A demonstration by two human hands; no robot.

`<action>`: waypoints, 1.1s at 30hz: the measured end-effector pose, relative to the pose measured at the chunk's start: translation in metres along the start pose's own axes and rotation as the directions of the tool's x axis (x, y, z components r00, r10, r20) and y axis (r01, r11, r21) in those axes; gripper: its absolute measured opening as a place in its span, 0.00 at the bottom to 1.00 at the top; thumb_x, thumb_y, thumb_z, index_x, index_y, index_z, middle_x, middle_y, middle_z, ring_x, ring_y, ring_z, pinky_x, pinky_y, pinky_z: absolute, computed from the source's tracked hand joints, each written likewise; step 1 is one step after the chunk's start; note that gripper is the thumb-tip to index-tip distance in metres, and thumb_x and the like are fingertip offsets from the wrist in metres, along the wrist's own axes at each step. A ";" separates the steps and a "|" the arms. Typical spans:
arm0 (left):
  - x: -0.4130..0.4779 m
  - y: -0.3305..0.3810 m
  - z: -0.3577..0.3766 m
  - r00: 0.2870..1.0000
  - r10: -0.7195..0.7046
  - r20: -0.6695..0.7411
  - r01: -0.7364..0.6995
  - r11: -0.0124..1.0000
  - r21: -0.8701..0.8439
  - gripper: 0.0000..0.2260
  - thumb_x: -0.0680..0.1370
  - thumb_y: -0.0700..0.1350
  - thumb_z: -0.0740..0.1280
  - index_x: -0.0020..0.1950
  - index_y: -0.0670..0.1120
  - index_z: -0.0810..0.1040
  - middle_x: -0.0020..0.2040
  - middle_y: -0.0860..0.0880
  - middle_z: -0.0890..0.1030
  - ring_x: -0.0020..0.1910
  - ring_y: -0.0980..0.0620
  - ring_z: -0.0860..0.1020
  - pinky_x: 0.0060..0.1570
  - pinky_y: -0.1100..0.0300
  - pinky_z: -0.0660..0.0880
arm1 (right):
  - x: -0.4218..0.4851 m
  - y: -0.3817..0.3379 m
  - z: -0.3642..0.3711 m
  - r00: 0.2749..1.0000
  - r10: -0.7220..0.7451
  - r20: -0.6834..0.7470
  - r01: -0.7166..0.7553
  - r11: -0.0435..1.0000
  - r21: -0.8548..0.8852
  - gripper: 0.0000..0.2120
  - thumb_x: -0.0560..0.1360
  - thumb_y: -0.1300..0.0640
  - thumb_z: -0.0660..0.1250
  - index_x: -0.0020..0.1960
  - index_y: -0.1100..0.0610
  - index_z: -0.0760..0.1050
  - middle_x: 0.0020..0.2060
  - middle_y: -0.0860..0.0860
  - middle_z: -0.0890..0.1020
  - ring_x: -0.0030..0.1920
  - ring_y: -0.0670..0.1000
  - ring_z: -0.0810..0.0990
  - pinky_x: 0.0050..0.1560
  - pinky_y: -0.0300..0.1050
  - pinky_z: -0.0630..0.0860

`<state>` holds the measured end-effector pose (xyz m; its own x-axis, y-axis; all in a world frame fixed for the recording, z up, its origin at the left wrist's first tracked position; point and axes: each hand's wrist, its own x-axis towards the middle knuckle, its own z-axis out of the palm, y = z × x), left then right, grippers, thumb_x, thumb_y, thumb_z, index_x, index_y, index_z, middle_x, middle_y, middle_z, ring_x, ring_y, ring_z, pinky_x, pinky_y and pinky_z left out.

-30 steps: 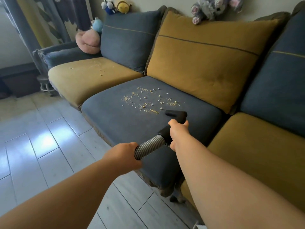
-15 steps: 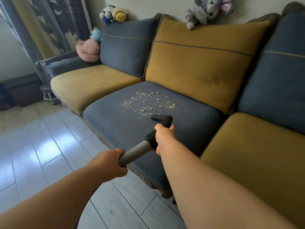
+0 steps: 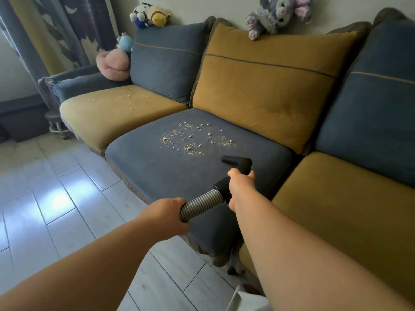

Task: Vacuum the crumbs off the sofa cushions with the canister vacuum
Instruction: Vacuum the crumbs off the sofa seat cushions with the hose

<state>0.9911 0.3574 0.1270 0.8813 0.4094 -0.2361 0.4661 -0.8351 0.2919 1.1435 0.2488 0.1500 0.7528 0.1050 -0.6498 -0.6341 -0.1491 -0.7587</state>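
Gripping the ribbed grey hose (image 3: pixel 202 204), the left hand (image 3: pixel 167 215) has its fingers curled fully round the tube at the near end of the visible section. The right hand (image 3: pixel 241 187) is clamped round the black handle (image 3: pixel 221 186) just ahead of the hose, with its fingers wrapped out of sight behind the fist. The black nozzle (image 3: pixel 235 162) projects beyond that hand and bends to the left, over the front part of the blue seat cushion (image 3: pixel 146 171). Whether it touches the fabric cannot be told.

Crumbs (image 3: pixel 193 140) lie scattered across the middle of this cushion: pale yellow grit with a few whitish and bluish pellets. They sit just beyond the nozzle and apart from it. A thinner scatter (image 3: pixel 129 101) lies on the mustard seat cushion (image 3: pixel 101 117) to the left. Another mustard seat (image 3: pixel 348 209) adjoins on the right, partly covered by the right forearm.

A mustard back cushion (image 3: pixel 269 86) stands behind the blue seat, flanked by blue ones. A grey plush rabbit (image 3: pixel 276 16) lies on top of the sofa back, and a pink plush (image 3: pixel 114 63) sits at the far left corner. Pale floor planks (image 3: pixel 56 187) run in front of the sofa.
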 end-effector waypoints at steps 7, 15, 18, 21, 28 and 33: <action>0.015 -0.006 0.000 1.000 -0.007 -0.025 0.006 1.000 -0.019 0.09 0.70 0.48 0.68 0.47 0.56 0.72 0.38 0.54 0.77 0.36 0.58 0.76 0.34 0.66 0.74 | 0.018 -0.010 0.013 0.998 -0.038 0.047 0.039 0.999 -0.030 0.36 0.77 0.55 0.63 0.76 0.39 0.46 0.69 0.57 0.68 0.61 0.62 0.74 0.57 0.65 0.75; 0.016 -0.052 -0.009 0.999 -0.046 -0.010 0.046 0.999 -0.001 0.08 0.69 0.48 0.68 0.40 0.56 0.69 0.36 0.54 0.76 0.34 0.59 0.74 0.31 0.67 0.69 | 0.010 0.004 0.059 0.997 -0.057 0.043 0.057 0.998 -0.008 0.36 0.77 0.54 0.63 0.76 0.37 0.45 0.67 0.54 0.70 0.49 0.57 0.73 0.43 0.57 0.72; 0.012 -0.065 -0.023 0.999 -0.045 0.011 0.045 0.999 -0.015 0.08 0.69 0.48 0.68 0.41 0.56 0.70 0.36 0.53 0.76 0.35 0.58 0.75 0.31 0.66 0.71 | 0.001 0.000 0.073 0.997 -0.046 0.068 0.045 0.999 0.013 0.36 0.77 0.55 0.63 0.76 0.37 0.46 0.65 0.54 0.71 0.47 0.57 0.73 0.44 0.57 0.74; 0.010 -0.070 -0.029 0.999 -0.033 0.024 0.033 0.999 -0.008 0.07 0.69 0.48 0.68 0.42 0.56 0.71 0.37 0.53 0.77 0.35 0.58 0.76 0.32 0.67 0.71 | -0.004 -0.002 0.079 0.996 -0.047 0.081 0.046 0.999 0.010 0.36 0.77 0.55 0.63 0.76 0.37 0.46 0.65 0.55 0.71 0.50 0.59 0.74 0.48 0.60 0.77; 0.014 -0.082 -0.033 0.999 -0.036 0.041 0.036 0.999 -0.004 0.07 0.69 0.48 0.68 0.42 0.56 0.70 0.37 0.53 0.77 0.34 0.58 0.75 0.31 0.67 0.71 | -0.005 -0.004 0.095 0.997 -0.041 0.068 0.041 0.999 0.002 0.37 0.77 0.56 0.63 0.76 0.37 0.45 0.61 0.55 0.72 0.46 0.58 0.74 0.43 0.57 0.76; 0.013 -0.104 -0.036 0.998 -0.054 0.022 0.054 0.999 0.002 0.09 0.69 0.48 0.68 0.46 0.55 0.71 0.37 0.53 0.77 0.34 0.59 0.74 0.29 0.68 0.68 | -0.008 0.004 0.119 0.998 -0.033 0.050 0.031 0.999 0.031 0.37 0.76 0.55 0.63 0.75 0.36 0.45 0.53 0.52 0.71 0.37 0.54 0.72 0.37 0.51 0.72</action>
<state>0.9568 0.4625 0.1266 0.8527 0.4458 -0.2723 0.5132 -0.8123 0.2773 1.1142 0.3643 0.1464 0.7633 0.1591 -0.6261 -0.6154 -0.1156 -0.7797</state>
